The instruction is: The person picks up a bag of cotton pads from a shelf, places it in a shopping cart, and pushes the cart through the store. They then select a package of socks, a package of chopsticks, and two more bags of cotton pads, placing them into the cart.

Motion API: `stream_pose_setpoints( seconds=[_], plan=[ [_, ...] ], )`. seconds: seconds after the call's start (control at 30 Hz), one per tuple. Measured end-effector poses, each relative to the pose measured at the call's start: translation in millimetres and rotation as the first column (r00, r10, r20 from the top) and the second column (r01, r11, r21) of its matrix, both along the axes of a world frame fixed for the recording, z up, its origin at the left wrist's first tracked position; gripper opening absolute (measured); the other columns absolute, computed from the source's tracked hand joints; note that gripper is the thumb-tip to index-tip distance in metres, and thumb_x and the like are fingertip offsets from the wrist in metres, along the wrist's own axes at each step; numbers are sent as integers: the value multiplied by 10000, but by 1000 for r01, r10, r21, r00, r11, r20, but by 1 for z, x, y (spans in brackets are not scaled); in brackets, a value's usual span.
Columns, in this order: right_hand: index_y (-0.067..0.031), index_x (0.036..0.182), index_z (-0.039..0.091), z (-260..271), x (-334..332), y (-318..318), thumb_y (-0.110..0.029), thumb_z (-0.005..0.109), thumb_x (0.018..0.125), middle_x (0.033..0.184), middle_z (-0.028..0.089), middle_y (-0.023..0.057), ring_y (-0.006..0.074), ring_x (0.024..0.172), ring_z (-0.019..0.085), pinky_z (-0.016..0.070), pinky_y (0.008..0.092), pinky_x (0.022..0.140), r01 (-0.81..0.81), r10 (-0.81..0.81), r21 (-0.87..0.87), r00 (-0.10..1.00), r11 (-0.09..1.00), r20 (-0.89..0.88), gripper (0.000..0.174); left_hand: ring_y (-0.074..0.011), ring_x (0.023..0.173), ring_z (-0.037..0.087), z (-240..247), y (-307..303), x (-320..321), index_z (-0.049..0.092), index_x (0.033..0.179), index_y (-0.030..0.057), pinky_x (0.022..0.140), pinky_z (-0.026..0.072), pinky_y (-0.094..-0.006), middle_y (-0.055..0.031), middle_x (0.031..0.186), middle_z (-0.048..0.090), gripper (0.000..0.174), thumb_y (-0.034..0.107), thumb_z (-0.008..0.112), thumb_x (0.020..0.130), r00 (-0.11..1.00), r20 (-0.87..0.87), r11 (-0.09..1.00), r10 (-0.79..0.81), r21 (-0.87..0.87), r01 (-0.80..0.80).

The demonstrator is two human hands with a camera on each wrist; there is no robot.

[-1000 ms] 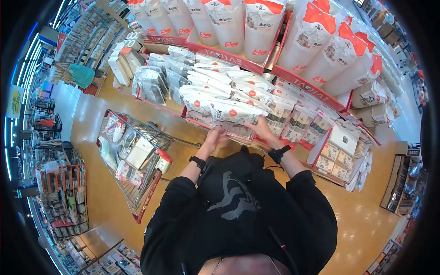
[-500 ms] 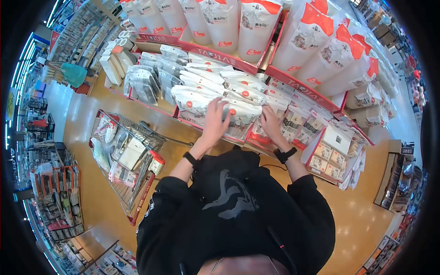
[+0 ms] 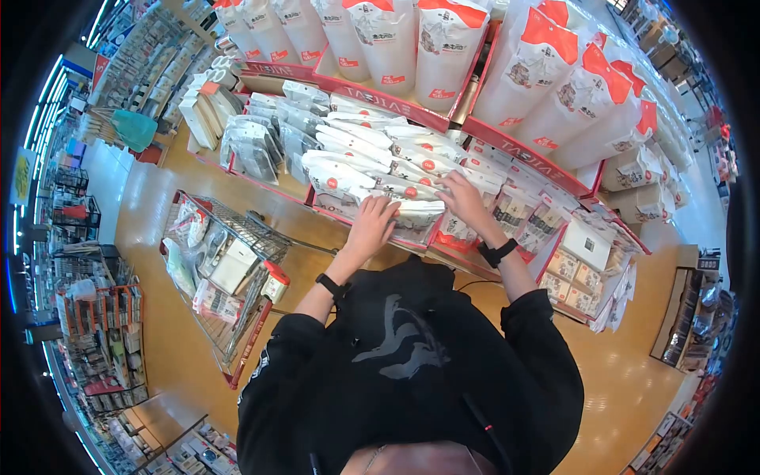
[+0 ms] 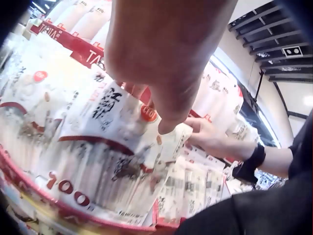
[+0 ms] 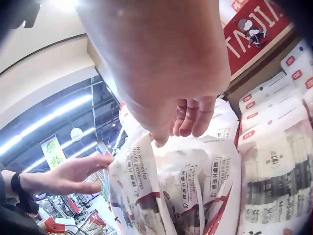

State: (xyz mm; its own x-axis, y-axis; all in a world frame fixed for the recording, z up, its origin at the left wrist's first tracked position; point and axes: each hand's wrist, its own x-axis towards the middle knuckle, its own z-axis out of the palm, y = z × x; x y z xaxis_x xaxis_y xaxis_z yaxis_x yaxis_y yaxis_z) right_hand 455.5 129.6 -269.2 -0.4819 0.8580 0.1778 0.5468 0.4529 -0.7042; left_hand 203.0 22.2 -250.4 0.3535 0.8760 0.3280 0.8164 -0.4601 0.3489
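Note:
In the head view my left hand (image 3: 374,224) and right hand (image 3: 467,202) are at the top of the front white plastic pack (image 3: 418,209), one at each side. Through its clear lower part, seen in the left wrist view, show thin upright sticks (image 4: 93,169) and a printed "100". My left thumb lies on the front of its top edge, the fingers behind, pinching it. At the other top corner my right thumb and curled fingers grip the pack. Similar white packs (image 3: 356,146) stand in rows behind it.
A red shelf edge (image 3: 380,101) carries tall white and red bags (image 3: 380,47) above. Grey packs (image 3: 252,146) stand to the left, clear packs (image 3: 513,210) and small boxes (image 3: 566,269) to the right. A loaded shopping cart (image 3: 252,332) stands at my left on the floor.
Both hands have moved from the pack's lower front and side up to its top edge. Its top now leans toward me, hiding most of its front in the head view.

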Motion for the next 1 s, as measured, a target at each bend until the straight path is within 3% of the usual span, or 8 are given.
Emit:
stream_pose_setpoints(
  seconds=[0.07,0.17,0.2,0.27,0.57,0.67,0.87,1.0],
  plan=[
    [-45,1026,612,-14,-9,14,-250,654,864,936,584,123,282,881,627,513,378,743,-187,132,224,963,956,237,265,-331,1068,505,-3,-2,-1,545,1219,70,1010,379,-467,-139,1128,536,447,102,662,788,999,12,998,39,-44,-39],
    [-29,931,622,-27,-28,29,-286,616,888,885,618,158,321,841,639,524,419,715,-373,261,253,886,893,383,260,-321,1101,507,-1,1,5,570,1176,59,1057,344,-472,-145,1112,546,352,129,636,838,996,-15,994,92,-58,-92],
    [-29,931,622,-27,-32,35,-286,616,888,885,618,158,321,841,639,524,419,715,-379,267,257,885,889,382,260,-321,1101,507,-5,2,6,570,1176,59,1057,344,-472,-145,1112,546,352,129,636,838,995,-17,993,100,-55,-101],
    [-35,902,648,-26,-40,43,-242,597,898,821,643,152,367,770,632,519,453,687,-288,229,39,832,957,504,213,-317,1030,524,-13,5,7,586,1130,64,988,387,-454,-123,1046,551,314,103,652,826,992,18,989,123,78,-124],
    [-67,899,692,30,-40,51,-312,536,934,838,670,159,364,793,641,508,472,688,-290,240,135,923,947,300,293,-279,1029,536,-34,13,5,622,1125,98,977,384,-441,-97,1050,566,270,126,644,857,992,123,1000,-6,-1,6],
    [-81,932,703,36,-34,64,-312,541,937,848,678,156,362,803,644,508,478,697,-310,283,-19,838,950,466,282,-263,1069,533,-33,22,28,622,1156,111,1009,368,-444,-85,1089,577,277,158,619,883,1000,-11,992,0,126,1],
    [-33,878,652,7,-48,39,-100,546,830,900,659,166,345,844,670,546,438,720,-319,175,137,775,938,607,134,-242,1056,543,-45,24,22,620,1121,116,1025,347,-446,-73,1072,584,240,162,612,885,1000,16,999,23,40,-24],
    [-32,910,627,-25,-47,36,-117,541,851,907,619,171,343,844,649,538,448,725,-462,356,123,804,878,475,134,-240,1007,544,-41,3,8,600,1124,110,1034,339,-457,-67,1002,565,237,161,592,893,998,-53,999,-33,-18,32]
  ],
)
